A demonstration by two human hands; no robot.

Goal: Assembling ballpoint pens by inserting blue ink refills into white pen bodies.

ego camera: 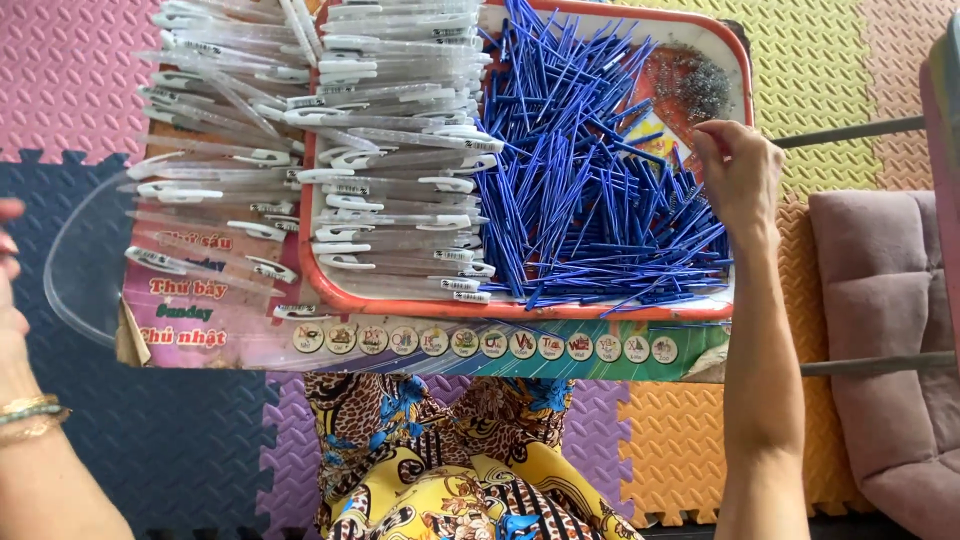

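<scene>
My right hand [740, 175] reaches over the right side of an orange-rimmed tray [520, 308], fingers curled down at the heap of blue pen refills [590, 190]; whether it grips any is hidden. The tray's left half holds several clear pen barrels with white clips [400, 150]. More clear barrels [215, 150] lie stacked on the board left of the tray. My left hand [10, 270] is at the far left edge, mostly out of frame, with gold and green bangles [30, 415] on the wrist; it holds nothing I can see.
The tray rests on a colourful printed board [450, 345] above my lap, which is covered in patterned yellow cloth [450, 470]. A clear plastic sheet [85, 260] sticks out at the left. Small grey springs [700, 85] lie in the tray's corner. A mauve cushion [885, 330] sits right, on foam floor tiles.
</scene>
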